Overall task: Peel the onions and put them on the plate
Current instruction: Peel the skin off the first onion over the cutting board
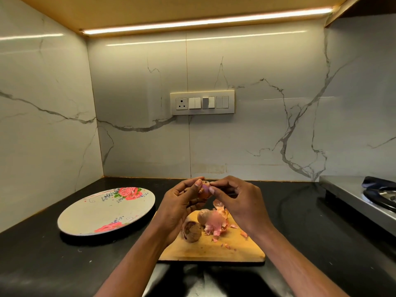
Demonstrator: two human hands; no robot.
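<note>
Gripping a half-peeled, purplish onion [204, 190], left hand [180, 207] cradles while right hand [240, 202] pinches.

Both arms are reaching forward. The left hand [182, 202] is curling its fingers around an onion [204, 190], and the right hand [237, 200] is pinching its top.

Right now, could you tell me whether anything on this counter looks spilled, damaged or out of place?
Nothing looks damaged. The only mess is loose onion skins scattered on the cutting board beside two unpeeled onions, as peeling would leave. The floral plate holds no onions yet, and both hands hold a partly peeled onion above the board.
</note>
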